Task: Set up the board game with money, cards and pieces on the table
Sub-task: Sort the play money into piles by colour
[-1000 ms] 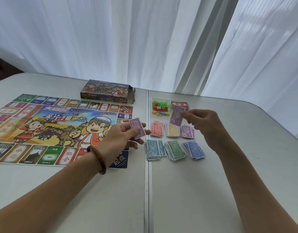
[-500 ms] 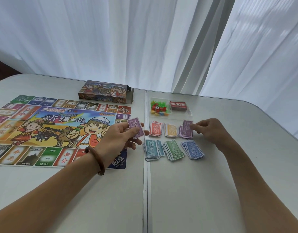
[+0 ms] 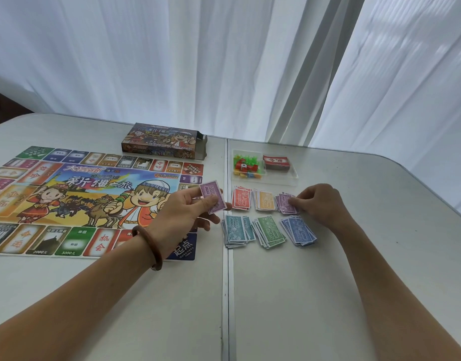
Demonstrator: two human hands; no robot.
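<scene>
The colourful game board lies flat on the left half of the table. My left hand holds a small stack of purple notes above the board's right edge. Six money piles lie right of it: red, orange and purple behind, teal, green and blue in front. My right hand rests on the purple pile, fingertips curled onto its right side. A clear tray holds plastic pieces and a red card deck.
The game box lies behind the board with its right end open. A seam runs down the middle of the white table. White curtains hang behind. The table's rounded right edge is near the right hand.
My right hand carried a purple note down from above the tray onto the purple pile and now rests there. The left hand has stayed in place with its notes.
</scene>
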